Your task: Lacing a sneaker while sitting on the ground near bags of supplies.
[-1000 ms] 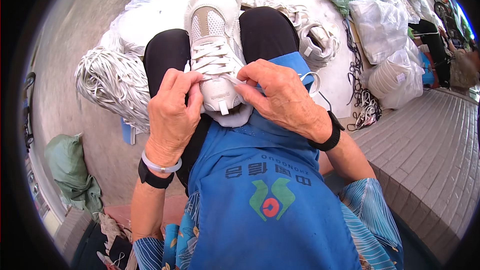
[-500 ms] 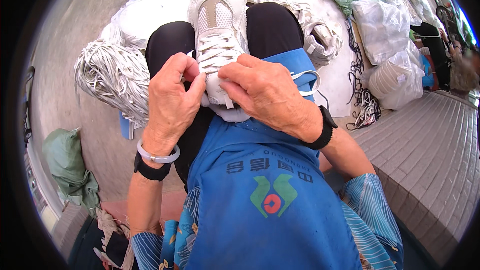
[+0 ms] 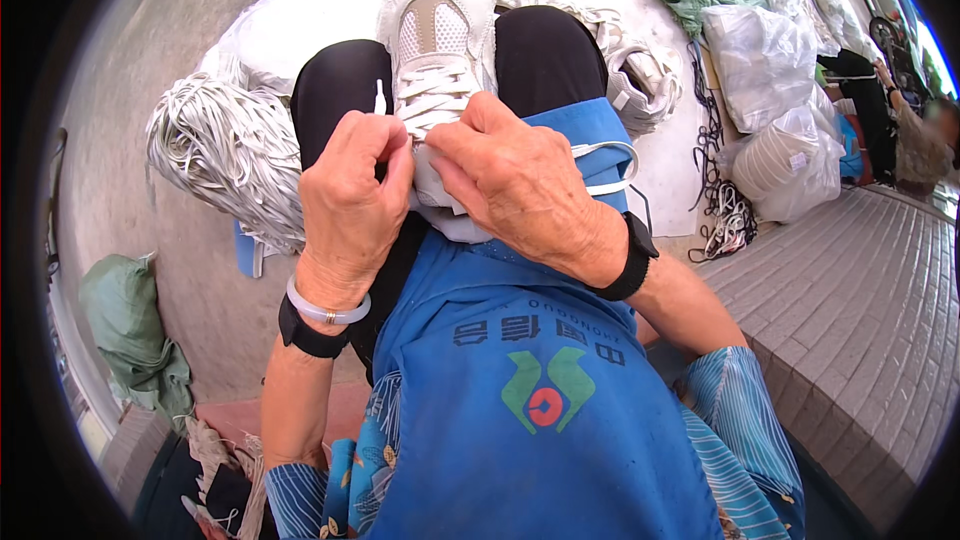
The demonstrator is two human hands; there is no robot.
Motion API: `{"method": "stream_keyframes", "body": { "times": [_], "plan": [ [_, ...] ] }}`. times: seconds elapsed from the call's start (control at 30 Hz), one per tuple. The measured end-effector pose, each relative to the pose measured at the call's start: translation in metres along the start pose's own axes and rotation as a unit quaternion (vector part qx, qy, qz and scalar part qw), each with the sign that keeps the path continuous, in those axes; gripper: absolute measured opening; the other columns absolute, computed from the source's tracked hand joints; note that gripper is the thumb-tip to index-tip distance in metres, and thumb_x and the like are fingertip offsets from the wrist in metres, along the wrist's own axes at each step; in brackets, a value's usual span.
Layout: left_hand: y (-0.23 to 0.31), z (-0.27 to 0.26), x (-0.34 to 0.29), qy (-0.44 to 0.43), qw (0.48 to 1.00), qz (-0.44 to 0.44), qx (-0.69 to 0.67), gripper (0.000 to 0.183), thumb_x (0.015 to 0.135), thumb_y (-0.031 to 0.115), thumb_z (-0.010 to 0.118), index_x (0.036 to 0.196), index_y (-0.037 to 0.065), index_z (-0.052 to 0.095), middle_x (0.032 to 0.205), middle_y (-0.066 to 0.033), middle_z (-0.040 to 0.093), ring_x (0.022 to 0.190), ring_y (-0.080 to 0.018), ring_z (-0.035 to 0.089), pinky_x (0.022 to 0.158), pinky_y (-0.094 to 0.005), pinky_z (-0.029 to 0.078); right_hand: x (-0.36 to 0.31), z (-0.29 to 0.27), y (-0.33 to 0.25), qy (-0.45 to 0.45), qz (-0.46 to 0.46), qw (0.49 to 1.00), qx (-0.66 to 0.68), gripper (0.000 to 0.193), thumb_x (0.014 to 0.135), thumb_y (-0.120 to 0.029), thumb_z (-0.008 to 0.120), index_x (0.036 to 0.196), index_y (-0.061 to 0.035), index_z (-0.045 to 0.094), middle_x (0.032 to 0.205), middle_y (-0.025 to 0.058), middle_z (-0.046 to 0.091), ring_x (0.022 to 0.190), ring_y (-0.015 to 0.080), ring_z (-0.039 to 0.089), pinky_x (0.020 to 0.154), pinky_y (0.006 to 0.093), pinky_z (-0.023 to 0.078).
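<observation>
Grip: left hand [image 3: 355,180] pinched shut on a lace [image 3: 380,95], its tip poking out at 12. Right hand [image 3: 525,185] has thumb and fingertips bunched; can't tell if they're fully closed or have lace between them.

Shoe [image 3: 435,30] sits between the knees [image 3: 550,50], toe at 12, heel at 6, long axis near enough 12–6. It lies at 1 o'clock from the left hand, 11 from the right. Right hand is nearer: it overlaps the ankle end. Left is just beside, at the shoe's 8. Fingertips nearly meet below the lacing.

Loose lace loop [image 3: 632,165] at 3 from the right hand, over the apron [image 3: 480,340]. Lace bundle [image 3: 225,155] at 10 from the left hand. Second shoe [image 3: 640,85] at 1 from the right.
</observation>
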State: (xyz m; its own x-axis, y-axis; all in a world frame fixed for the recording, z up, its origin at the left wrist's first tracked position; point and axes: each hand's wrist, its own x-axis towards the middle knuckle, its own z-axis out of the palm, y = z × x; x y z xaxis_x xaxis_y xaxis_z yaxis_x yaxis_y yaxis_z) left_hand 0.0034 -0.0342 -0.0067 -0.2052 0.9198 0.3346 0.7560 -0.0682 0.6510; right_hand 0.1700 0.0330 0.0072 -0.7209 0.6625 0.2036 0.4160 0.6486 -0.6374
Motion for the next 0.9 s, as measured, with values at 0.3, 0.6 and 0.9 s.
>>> {"method": "stream_keyframes", "body": {
  "times": [0.3,0.6,0.9],
  "plan": [
    [0.016,-0.012,-0.003,-0.071,0.988,0.032,0.133,0.015,0.086,0.002,0.066,0.101,0.005,0.064,0.090,-0.0090,0.061,0.071,-0.0281,0.064,0.059,-0.0355,0.051,-0.011,-0.018,0.021,0.046,0.028,0.998,0.024,0.018,0.083,-0.013,0.070,0.098,-0.0059,0.062,0.089,0.0108,0.056,0.074,0.0312,0.062,0.061,0.0411,0.051],
    [0.019,-0.013,0.004,-0.108,0.983,0.028,0.145,0.015,0.086,0.002,0.065,0.100,0.006,0.065,0.089,-0.0087,0.059,0.070,-0.0284,0.064,0.059,-0.0360,0.051,-0.016,-0.012,0.021,0.030,0.045,0.997,0.054,0.018,0.085,-0.014,0.069,0.097,-0.0051,0.060,0.087,0.0119,0.056,0.076,0.0324,0.063,0.063,0.0421,0.051],
    [0.013,-0.008,0.006,-0.100,0.995,-0.006,0.026,0.008,0.082,0.003,0.066,0.089,0.004,0.063,0.088,-0.0089,0.057,0.067,-0.0293,0.063,0.059,-0.0370,0.051,-0.014,-0.011,0.018,-0.005,0.071,0.995,0.075,0.023,0.084,-0.016,0.070,0.095,-0.0020,0.055,0.083,0.0169,0.061,0.072,0.0384,0.063,0.062,0.0471,0.050]
  ]
}}
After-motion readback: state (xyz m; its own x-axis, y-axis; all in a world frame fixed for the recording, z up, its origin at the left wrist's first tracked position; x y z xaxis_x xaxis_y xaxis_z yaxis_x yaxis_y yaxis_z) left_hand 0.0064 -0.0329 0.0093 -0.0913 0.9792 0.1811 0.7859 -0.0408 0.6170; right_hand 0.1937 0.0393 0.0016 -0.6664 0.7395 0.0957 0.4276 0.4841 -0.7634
